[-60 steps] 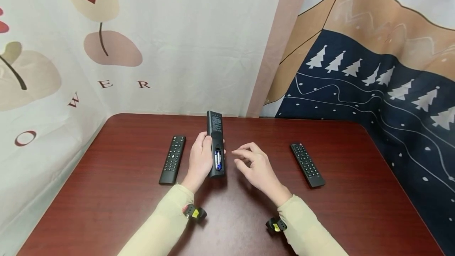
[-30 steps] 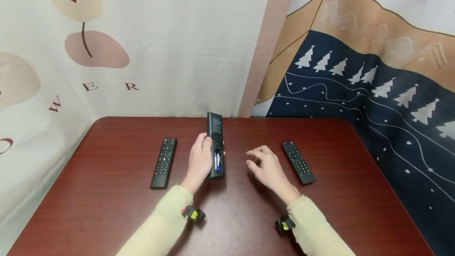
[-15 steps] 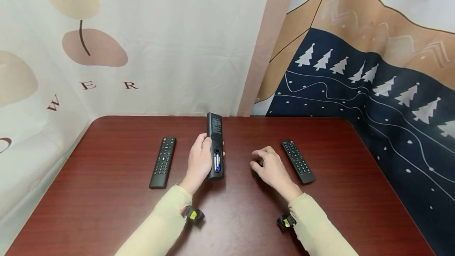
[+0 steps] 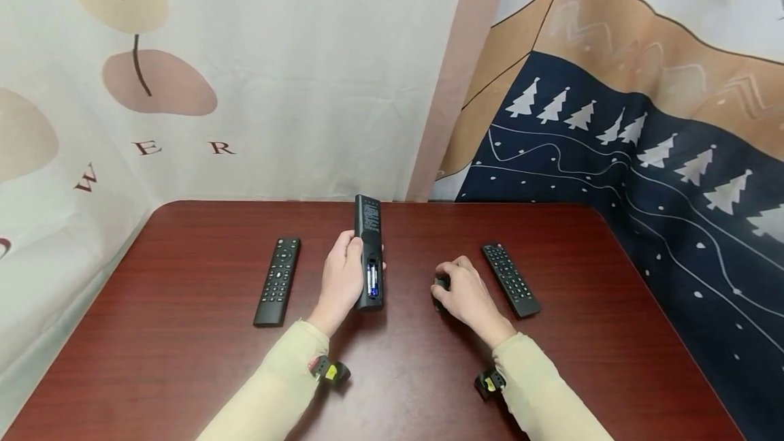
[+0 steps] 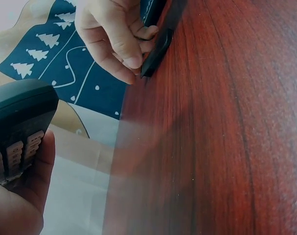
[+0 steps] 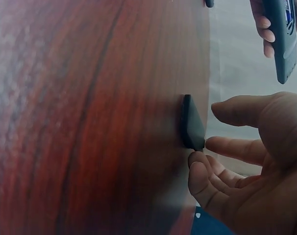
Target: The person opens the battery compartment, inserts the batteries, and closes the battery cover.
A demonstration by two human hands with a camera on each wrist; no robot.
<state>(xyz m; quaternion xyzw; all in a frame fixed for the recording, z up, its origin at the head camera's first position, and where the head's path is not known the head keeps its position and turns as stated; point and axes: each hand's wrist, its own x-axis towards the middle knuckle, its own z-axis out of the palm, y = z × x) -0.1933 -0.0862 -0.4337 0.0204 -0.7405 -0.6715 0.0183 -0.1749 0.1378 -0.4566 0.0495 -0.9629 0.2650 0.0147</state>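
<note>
My left hand (image 4: 343,271) grips a black remote control (image 4: 370,243) upright above the table, its back facing me. The remote's battery compartment is uncovered, with silver-and-blue batteries (image 4: 372,279) inside. In the left wrist view, its keypad side (image 5: 21,152) shows beside the fingers. My right hand (image 4: 468,291) is low over the table to the right, around a small dark battery cover (image 6: 192,122). In the right wrist view, fingertips (image 6: 212,143) are at the cover's lower end, while the thumb stands slightly apart from it. From the head, the hand hides most of the cover.
Two more black remotes lie keypad up on the reddish-brown wooden table (image 4: 184,278): one remote (image 4: 278,282) left of my left hand, another remote (image 4: 511,280) just beyond my right hand. Printed curtains (image 4: 306,73) hang behind the table's far edge.
My right hand has moved right, away from the held remote, and down to the battery cover, its fingers drawing closer around it. My left hand keeps holding the remote.
</note>
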